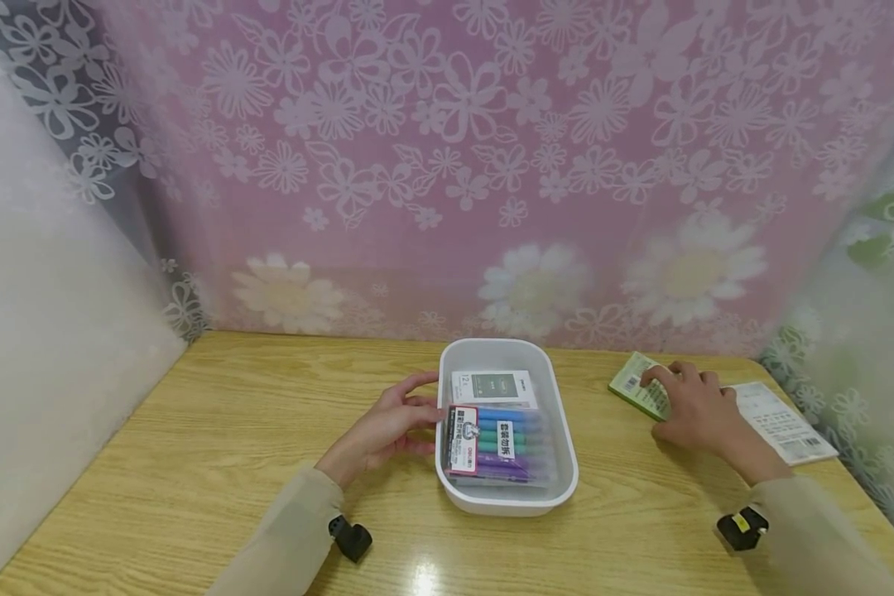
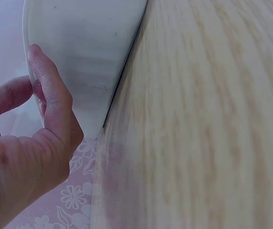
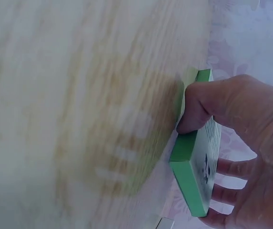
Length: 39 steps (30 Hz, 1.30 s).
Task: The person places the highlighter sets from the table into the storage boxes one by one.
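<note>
A white plastic bin (image 1: pixel 562 476) stands on the wooden table, holding a clear pack of coloured markers (image 1: pixel 502 439) and a white and grey-green box (image 1: pixel 492 386) behind it. On the bin's left side, my left hand (image 1: pixel 383 426) grips the rim; in the left wrist view, fingers (image 2: pixel 55 98) lie against its outer wall. Off to the right, my right hand (image 1: pixel 700 410) holds a flat green box (image 1: pixel 632 382) by its edges. The thumb presses one edge of the green box (image 3: pixel 188 179) and the other fingers reach its far side, partly hidden.
Just right of the green box, a white printed packet (image 1: pixel 782 422) lies on the table (image 1: pixel 268 414), partly behind my right hand. A pink floral curtain (image 1: pixel 417 165) hangs along the table's back edge, with pale sheets at both sides.
</note>
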### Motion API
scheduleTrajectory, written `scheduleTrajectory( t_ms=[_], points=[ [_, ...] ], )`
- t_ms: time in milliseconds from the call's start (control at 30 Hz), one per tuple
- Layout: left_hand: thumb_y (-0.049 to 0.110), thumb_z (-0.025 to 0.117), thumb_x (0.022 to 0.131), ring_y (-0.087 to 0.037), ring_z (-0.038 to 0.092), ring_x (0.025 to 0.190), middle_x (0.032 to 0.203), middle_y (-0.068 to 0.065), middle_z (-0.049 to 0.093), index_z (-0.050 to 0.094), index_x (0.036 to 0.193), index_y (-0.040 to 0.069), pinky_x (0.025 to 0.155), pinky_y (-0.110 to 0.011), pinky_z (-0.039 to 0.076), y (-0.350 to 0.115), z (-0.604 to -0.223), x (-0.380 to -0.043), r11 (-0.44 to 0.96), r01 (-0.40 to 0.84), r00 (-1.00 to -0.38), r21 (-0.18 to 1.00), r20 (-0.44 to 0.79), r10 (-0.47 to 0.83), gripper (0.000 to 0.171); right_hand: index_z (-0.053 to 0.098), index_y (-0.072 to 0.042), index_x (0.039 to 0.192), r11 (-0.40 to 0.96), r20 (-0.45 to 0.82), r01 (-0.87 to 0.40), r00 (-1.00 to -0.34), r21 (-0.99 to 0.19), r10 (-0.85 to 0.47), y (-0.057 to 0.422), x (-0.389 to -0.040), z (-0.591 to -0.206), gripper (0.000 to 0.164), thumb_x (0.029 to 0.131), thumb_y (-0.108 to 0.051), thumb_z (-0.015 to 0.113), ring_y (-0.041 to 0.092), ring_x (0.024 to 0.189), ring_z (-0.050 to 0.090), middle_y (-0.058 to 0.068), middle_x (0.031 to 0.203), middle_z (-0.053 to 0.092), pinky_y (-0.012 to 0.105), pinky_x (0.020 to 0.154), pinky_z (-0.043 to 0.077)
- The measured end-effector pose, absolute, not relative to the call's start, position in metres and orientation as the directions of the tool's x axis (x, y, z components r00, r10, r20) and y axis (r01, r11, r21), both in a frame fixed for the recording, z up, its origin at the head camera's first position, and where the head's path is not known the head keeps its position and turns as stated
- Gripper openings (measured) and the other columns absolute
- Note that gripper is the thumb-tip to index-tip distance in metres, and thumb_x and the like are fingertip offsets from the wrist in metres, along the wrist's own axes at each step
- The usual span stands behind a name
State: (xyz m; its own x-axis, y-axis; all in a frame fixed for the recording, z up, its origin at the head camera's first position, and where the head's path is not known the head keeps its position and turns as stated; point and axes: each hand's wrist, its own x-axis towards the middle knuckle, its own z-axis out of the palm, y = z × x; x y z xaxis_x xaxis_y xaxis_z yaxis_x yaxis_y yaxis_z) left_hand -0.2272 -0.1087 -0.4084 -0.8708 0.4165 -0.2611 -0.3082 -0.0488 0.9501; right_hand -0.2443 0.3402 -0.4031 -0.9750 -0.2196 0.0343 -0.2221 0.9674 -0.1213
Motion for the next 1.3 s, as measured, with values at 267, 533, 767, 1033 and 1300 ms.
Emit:
scheduleTrajectory(
  t_ms=[267,533,767,1033,1300],
  points=[
    [0.008,0.065,0.096,-0.018,0.069,0.096,0.122,-0.013,0.062,0.034,0.158,0.017,0.064,-0.028,0.062,-0.108,-0.412,-0.228,-0.054,-0.301,-0.872,0.952,-0.253,0.419,0.07,0.051,-0.016,0.128,0.969,0.045,-0.204,-0.979,-0.136,-0.199,0.336,-0.242,-0.401,0.059,0.077,-0.02,0.082,0.07,0.123,0.029,0.038,0.145,0.031,0.083,0.083,0.03],
    [0.009,0.066,0.096,-0.018,0.069,0.096,0.122,-0.012,0.062,0.035,0.157,0.018,0.064,-0.028,0.062,-0.108,-0.412,-0.227,-0.049,-0.3,-0.874,0.953,-0.254,0.414,0.069,0.052,-0.015,0.128,0.962,0.117,-0.216,-0.973,-0.165,-0.198,0.332,-0.239,-0.397,0.061,0.076,-0.017,0.083,0.068,0.124,0.029,0.033,0.145,0.032,0.081,0.083,0.029],
    [0.008,0.066,0.096,-0.018,0.069,0.095,0.122,-0.014,0.062,0.034,0.158,0.017,0.064,-0.028,0.062,-0.108,-0.412,-0.226,-0.055,-0.298,-0.876,0.953,-0.251,0.412,0.07,0.054,-0.015,0.125,0.959,0.202,-0.245,-0.956,-0.143,-0.214,0.324,-0.233,-0.392,0.059,0.074,-0.014,0.084,0.066,0.123,0.031,0.029,0.141,0.038,0.081,0.084,0.028],
    [0.007,0.065,0.096,-0.017,0.069,0.095,0.122,-0.012,0.062,0.035,0.158,0.018,0.064,-0.029,0.062,-0.109,-0.412,-0.227,-0.063,-0.3,-0.88,0.952,-0.251,0.402,0.07,0.059,-0.017,0.118,0.943,0.32,-0.307,-0.913,-0.13,-0.253,0.306,-0.226,-0.381,0.054,0.071,-0.009,0.082,0.06,0.122,0.036,0.025,0.139,0.044,0.078,0.086,0.029],
    [0.008,0.066,0.096,-0.017,0.069,0.095,0.122,-0.012,0.062,0.035,0.157,0.017,0.063,-0.028,0.061,-0.108,-0.414,-0.23,-0.066,-0.29,-0.88,0.955,-0.239,0.41,0.069,0.06,-0.017,0.115,0.921,0.407,-0.375,-0.861,-0.105,-0.304,0.289,-0.23,-0.373,0.051,0.069,-0.006,0.078,0.054,0.12,0.041,0.022,0.14,0.046,0.077,0.087,0.031]
  ],
)
